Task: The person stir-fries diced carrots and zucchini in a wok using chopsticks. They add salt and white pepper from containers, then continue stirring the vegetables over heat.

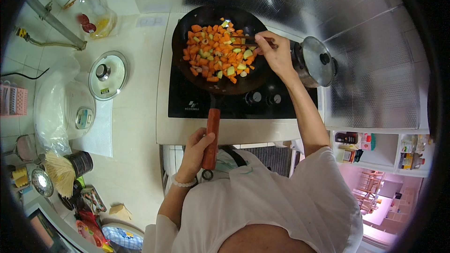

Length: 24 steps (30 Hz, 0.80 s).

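Note:
A dark wok [242,86] sits on the black glass gas hob [186,95], its wooden handle [212,126] pointing towards me. My left hand [197,147] is wrapped around that handle from the left side. In the wok lie diced orange carrots [207,61], mixed with pale green cubes [230,70] that look like a squash or cucumber. My right hand [274,51] grips a pair of brown wooden chopsticks [242,37] over the wok's right side, their tips among the pieces. The flame under the wok is hidden.
Right of the wok stands a steel pot [313,63] with a glass lid. Another glass lid [108,75] lies on the left counter, near a plastic-covered clear container [63,109]. Dried noodles [59,172] and packets sit lower left. A glass jar [96,14] stands in the back corner.

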Available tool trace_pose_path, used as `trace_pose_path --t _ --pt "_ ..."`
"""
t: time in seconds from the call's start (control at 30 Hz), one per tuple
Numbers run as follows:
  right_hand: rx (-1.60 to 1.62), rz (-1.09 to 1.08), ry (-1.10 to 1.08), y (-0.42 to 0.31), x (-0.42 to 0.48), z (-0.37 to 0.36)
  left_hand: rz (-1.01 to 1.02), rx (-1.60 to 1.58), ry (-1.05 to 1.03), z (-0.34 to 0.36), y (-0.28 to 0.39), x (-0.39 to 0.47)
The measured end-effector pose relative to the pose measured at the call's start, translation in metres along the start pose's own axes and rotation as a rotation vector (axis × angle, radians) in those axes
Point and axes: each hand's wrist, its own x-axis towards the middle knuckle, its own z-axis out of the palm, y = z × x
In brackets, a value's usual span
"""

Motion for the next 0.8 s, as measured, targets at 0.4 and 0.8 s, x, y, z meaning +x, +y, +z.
trace_pose_path --t 0.4,0.8 --pt "-0.027 -0.019 -0.068 -0.002 -0.001 0.014 -0.029 -0.055 0.003 0.001 0.000 -0.001" --pt "0.204 0.040 0.204 -0.013 -0.019 -0.005 -0.010 -0.042 0.010 -0.002 -0.007 0.001"
